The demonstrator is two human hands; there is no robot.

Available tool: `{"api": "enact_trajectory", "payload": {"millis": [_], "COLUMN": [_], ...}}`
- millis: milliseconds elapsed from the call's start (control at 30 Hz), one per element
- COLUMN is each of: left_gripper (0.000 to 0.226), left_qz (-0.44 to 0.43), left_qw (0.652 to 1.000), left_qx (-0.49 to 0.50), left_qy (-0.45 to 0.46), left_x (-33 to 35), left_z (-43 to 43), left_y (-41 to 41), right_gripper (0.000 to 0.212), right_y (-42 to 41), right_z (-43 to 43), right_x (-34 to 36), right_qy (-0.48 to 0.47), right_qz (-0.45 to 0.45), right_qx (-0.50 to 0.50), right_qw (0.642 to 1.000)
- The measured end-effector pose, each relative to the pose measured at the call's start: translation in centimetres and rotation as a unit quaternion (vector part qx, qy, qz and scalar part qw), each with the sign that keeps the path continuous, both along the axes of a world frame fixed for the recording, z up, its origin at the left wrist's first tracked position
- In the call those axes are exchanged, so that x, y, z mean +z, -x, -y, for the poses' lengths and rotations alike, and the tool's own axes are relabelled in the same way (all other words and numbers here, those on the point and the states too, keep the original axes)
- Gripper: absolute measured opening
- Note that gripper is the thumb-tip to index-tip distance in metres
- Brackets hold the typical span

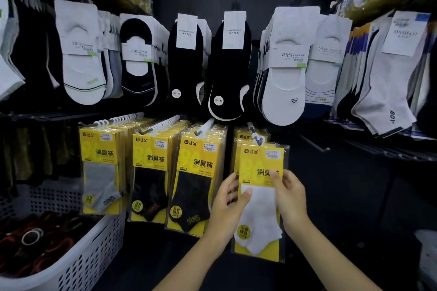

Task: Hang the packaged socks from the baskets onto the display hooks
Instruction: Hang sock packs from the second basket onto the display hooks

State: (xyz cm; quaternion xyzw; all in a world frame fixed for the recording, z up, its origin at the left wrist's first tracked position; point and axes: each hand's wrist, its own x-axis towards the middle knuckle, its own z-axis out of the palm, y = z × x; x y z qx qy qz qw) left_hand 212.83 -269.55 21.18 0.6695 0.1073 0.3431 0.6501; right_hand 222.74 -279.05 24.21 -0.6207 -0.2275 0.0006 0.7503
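Spans upper wall: 7 bunches of carded loose socks side by side (3 white, 3 black/navy, 1 grey at rt), plus a partial bunch at far left edge of view.

Lower left: 2 white perforated baskets. Front basket holds dark and red items; 2nd basket sits just behind it, contents not visible.

Lower row, center: 4 stacks of yellow-card packs on 4 hooks. 1 grey-sock stack, 2 black-sock stacks, 1 white-sock stack at rt, mostly hidden behind front pack.

White-sock pack: 1, front-most at 4th hook, hanging upright, slightly tilted. White hanger tab right at hook tip; can't tell if threaded on.

Left hand: pinches pack's left edge at mid-height, thumb flat on front at card/sock line, other fingers curled behind.

Right hand: pinches rt edge a bit higher, thumb on front of yellow card over the printed characters, other fingers wrapped behind. Both hands clamped on same pack, 1 per side.
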Motion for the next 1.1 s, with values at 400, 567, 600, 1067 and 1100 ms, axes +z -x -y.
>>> {"api": "enact_trajectory", "payload": {"millis": [400, 567, 600, 1067, 1100], "left_gripper": [0.067, 0.073, 0.073, 0.049, 0.052], "left_qz": [-0.107, -0.161, -0.169, -0.421, -0.437], "left_qw": [0.992, 0.983, 0.981, 0.903, 0.895], "left_qx": [0.04, 0.036, 0.044, 0.053, 0.056], "left_qy": [-0.051, -0.083, -0.089, 0.062, 0.066], "left_x": [-3.5, -9.2, -10.7, -32.3, -32.8], "left_z": [-2.5, -2.1, -1.9, 0.3, 0.2], "left_y": [-1.6, 2.1, 3.4, 25.4, 26.0], "right_gripper": [0.032, 0.019, 0.018, 0.026, 0.029], "right_y": [-2.8, -0.3, 0.7, 15.6, 15.6], "right_z": [-2.1, 0.0, 0.3, 6.2, 6.3], "right_x": [-4.2, -10.6, -12.1, -32.7, -33.0], "right_qy": [0.08, 0.082, 0.089, 0.41, 0.424], "right_qz": [-0.136, -0.194, -0.205, -0.239, -0.228], "right_qx": [-0.066, -0.079, -0.067, 0.09, 0.099], "right_qw": [0.985, 0.974, 0.972, 0.875, 0.871]}}
